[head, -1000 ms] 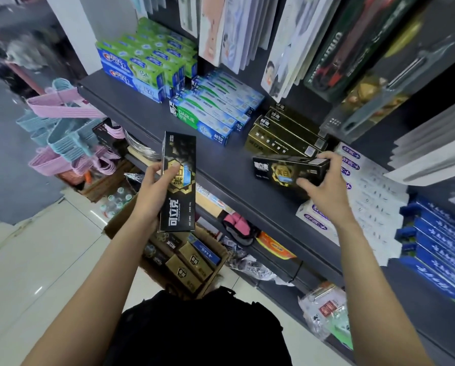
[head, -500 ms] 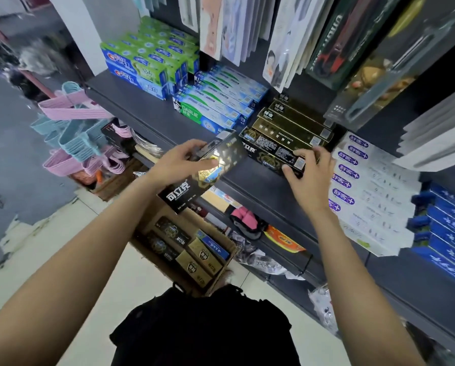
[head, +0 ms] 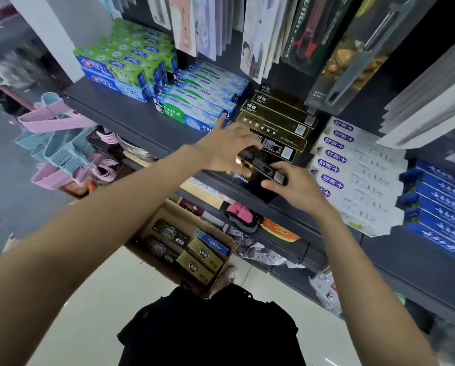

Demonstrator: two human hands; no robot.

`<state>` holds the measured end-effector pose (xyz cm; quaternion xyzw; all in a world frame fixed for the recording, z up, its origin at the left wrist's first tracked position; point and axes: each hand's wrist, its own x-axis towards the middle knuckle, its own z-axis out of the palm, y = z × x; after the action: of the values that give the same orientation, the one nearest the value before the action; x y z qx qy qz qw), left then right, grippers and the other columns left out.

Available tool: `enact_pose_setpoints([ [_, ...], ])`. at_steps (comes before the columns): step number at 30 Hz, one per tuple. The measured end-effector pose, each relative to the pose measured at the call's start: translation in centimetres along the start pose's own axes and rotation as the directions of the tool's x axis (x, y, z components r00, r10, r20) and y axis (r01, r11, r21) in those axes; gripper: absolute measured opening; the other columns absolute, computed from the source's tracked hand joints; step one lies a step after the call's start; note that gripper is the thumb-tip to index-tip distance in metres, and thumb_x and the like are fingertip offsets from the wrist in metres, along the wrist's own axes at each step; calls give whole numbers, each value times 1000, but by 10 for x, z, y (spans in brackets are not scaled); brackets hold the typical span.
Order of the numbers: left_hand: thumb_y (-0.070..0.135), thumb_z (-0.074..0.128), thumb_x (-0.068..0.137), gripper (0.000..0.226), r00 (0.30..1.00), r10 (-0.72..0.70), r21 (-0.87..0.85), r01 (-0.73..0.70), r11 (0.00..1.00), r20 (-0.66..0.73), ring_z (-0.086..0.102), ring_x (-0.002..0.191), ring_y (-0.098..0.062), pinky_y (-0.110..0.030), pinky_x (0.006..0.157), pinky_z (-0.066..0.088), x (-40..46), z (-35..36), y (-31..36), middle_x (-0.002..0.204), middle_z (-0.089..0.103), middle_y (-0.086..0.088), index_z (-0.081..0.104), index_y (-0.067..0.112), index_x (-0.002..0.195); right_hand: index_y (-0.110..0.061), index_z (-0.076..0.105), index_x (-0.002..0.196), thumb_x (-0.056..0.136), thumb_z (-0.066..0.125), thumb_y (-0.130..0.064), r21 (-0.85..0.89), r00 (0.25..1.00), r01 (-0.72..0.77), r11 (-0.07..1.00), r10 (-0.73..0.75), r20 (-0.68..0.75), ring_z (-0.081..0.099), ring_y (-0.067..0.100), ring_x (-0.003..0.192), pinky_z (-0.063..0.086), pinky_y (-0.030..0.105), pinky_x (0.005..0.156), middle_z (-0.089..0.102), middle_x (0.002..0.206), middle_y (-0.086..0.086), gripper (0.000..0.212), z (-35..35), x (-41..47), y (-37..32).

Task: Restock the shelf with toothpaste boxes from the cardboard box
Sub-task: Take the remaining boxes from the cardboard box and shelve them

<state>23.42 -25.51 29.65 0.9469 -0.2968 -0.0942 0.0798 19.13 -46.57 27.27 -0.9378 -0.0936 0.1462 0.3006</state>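
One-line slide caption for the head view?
Both hands, left hand and right hand, set a black toothpaste box on the shelf.

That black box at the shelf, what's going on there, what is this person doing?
A person is restocking toothpaste. Both hands hold one black toothpaste box at the front edge of the dark shelf: the left hand grips its left end and the right hand pinches its right end. They hold it just in front of the stack of black and gold boxes. The cardboard box on the floor below holds more boxes waiting to go up.
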Motion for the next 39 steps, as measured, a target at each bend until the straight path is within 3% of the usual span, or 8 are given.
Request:
enact_pose_setpoints([
  [3,22,61,84,45,899,-179,-75,162,984,-400,44,128,-27,-56,114,14,-21,35,-4,130,54,-3,54,21,128,-13,49,131,87,65,-36,-268,975,-87,960,27,-220,53,31,114,45,38,87,54,127,12,53,6,11,5],
  [7,30,53,91,58,863,-495,-186,473,861,-99,28,139,-21,-53,116,5,-38,78,-3,147,38,-1,31,23,145,-9,53,127,86,64,-38,-554,960,-129,823,-37,-278,44,33,115,44,44,92,46,126,14,51,16,20,17],
  [12,36,49,93,64,849,-527,-173,526,833,48,16,145,-18,-55,115,0,-43,112,-11,156,22,3,23,22,149,-10,45,134,81,70,-26,-507,942,-117,854,-67,-329,43,36,115,38,49,94,48,127,18,60,29,8,15],
  [16,20,53,91,48,826,-529,-471,396,789,-192,43,129,-25,-41,111,25,-70,111,-16,142,47,-4,44,15,138,-13,51,131,88,60,-17,-339,956,167,926,-236,-175,41,27,118,41,42,96,48,131,10,44,52,-14,-11],
  [20,15,57,90,31,613,-705,-579,447,682,-357,53,101,-19,-36,89,42,-146,125,-12,110,63,0,55,13,122,-16,57,125,92,54,-14,-159,919,374,914,-342,193,48,17,114,39,32,94,57,123,0,33,101,-25,-40],
  [25,20,56,90,30,420,-900,-586,703,402,-114,55,103,-18,-30,87,38,-246,194,-22,103,67,7,58,20,120,-19,64,115,92,50,-9,-120,816,354,928,-243,525,59,15,101,46,28,81,64,109,-2,29,198,-4,-34],
  [32,42,63,86,64,70,-943,-638,752,-165,327,57,109,-15,-28,84,42,-292,320,-92,125,58,2,39,17,140,-21,57,124,89,59,-23,-202,799,330,922,-158,580,58,23,109,49,40,90,60,119,1,35,365,64,4],
  [39,47,68,80,84,21,-965,-661,733,-163,261,49,119,-19,-38,97,44,-277,430,-140,135,48,-1,26,18,147,-28,45,136,87,63,-36,-308,779,414,857,-159,606,32,34,132,37,48,105,32,145,11,53,537,125,23],
])
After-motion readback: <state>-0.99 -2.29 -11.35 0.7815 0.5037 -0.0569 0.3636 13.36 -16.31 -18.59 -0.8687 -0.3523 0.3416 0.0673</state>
